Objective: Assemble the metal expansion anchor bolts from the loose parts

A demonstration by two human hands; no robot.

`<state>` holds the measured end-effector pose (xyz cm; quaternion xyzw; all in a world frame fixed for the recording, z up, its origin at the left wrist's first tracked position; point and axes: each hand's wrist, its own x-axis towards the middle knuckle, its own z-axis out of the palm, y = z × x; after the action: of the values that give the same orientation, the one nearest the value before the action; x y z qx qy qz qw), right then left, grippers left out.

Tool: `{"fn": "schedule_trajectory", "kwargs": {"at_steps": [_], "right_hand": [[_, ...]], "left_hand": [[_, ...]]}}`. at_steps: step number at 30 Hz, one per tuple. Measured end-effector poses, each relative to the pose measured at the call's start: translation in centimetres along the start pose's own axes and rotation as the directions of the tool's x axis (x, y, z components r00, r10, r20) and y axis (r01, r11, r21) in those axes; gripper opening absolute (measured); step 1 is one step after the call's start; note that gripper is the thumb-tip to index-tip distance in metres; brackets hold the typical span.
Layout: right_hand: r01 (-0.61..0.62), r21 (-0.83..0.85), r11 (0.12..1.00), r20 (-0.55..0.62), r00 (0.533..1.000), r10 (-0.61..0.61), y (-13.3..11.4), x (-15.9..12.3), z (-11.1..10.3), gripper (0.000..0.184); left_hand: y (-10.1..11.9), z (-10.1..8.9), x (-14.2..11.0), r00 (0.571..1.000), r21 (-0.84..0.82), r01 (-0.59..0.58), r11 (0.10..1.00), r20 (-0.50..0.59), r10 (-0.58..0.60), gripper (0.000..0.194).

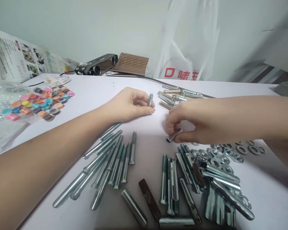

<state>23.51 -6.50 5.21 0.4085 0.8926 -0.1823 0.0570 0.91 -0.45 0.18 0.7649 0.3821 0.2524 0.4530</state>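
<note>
My left hand (134, 103) is closed around a bolt (150, 99); its threaded end sticks up past the thumb, and the rest is hidden in the fingers. Farther right and nearer to me, my right hand (182, 123) pinches a short shiny metal sleeve (174, 135), tilted just above the tabletop. Long expansion bolts (112, 163) lie in a loose row below my left forearm. Below my right hand is a pile of metal sleeves (223, 175) and bolts, with washers and nuts (216, 156) behind it. Assembled-looking anchor bolts (180, 94) lie beyond my right hand.
Colourful caps (38, 102) in a clear plastic bag lie at the left. A rolled bamboo mat (132, 64) and a black case (98, 64) stand by the wall. A white plastic bag (187, 41) hangs behind the white table (86, 92). A brown strip (149, 198) lies in front.
</note>
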Motion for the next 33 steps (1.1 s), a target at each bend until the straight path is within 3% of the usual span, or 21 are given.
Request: {"fn": "schedule_trajectory", "kwargs": {"at_steps": [3, 5, 6, 7, 8, 9, 10, 11, 15, 21, 33], "right_hand": [[0.009, 0.043, 0.999, 0.13, 0.991, -0.014, 0.2, 0.8, 0.0, 0.024], [0.063, 0.216, 0.974, -0.09, 0.995, -0.044, 0.0, 1.5, 0.2, 0.025], [0.118, 0.319, 0.941, -0.28, 0.96, -0.025, -0.1, 1.9, 0.4, 0.022], [0.183, 0.402, 0.897, -0.471, 0.881, 0.031, -0.3, 2.4, 0.8, 0.019], [0.251, 0.458, 0.853, -0.625, 0.773, 0.109, -0.5, 2.9, 1.2, 0.016], [0.306, 0.492, 0.815, -0.721, 0.668, 0.185, -0.7, 3.4, 1.7, 0.013], [0.347, 0.519, 0.781, -0.76, 0.607, 0.235, -0.8, 3.9, 2.3, 0.012], [0.369, 0.537, 0.758, -0.768, 0.586, 0.259, -0.9, 4.3, 2.7, 0.013], [0.372, 0.566, 0.735, -0.743, 0.617, 0.26, -0.6, 5.2, 3.7, 0.026], [0.438, 0.524, 0.731, -0.795, 0.56, 0.234, -0.4, 5.3, 3.4, 0.026], [0.312, 0.522, 0.794, -0.702, 0.686, 0.192, -0.5, 4.8, 3.1, 0.026]], "left_hand": [[-0.3, 0.0, 0.1, 1.0, 0.011, -0.022, 1.0, 0.013, 0.021, 0.025], [-0.4, 0.0, 0.1, 0.999, 0.018, -0.037, 0.999, 0.023, 0.036, 0.024], [-0.4, -0.1, 0.1, 0.999, 0.024, -0.044, 0.999, 0.025, 0.043, 0.024], [-0.4, -0.1, 0.1, 0.999, 0.032, -0.048, 0.998, 0.027, 0.047, 0.024], [-0.4, -0.1, 0.1, 0.998, 0.04, -0.049, 0.998, 0.03, 0.048, 0.024], [-0.4, -0.1, 0.1, 0.998, 0.047, -0.049, 0.998, 0.03, 0.047, 0.025], [-0.3, -0.1, 0.1, 0.999, 0.053, -0.046, 0.998, 0.029, 0.045, 0.025], [-0.3, -0.1, 0.0, 0.999, 0.057, -0.043, 0.997, 0.028, 0.042, 0.024], [-0.2, 0.0, 0.0, 0.999, 0.062, -0.031, 0.998, 0.017, 0.03, 0.024], [-0.3, 0.0, 0.1, 1.0, 0.057, -0.022, 0.998, 0.009, 0.021, 0.023], [-0.6, -0.1, 0.3, 0.998, 0.082, -0.065, 0.994, 0.03, 0.063, 0.026]]}}
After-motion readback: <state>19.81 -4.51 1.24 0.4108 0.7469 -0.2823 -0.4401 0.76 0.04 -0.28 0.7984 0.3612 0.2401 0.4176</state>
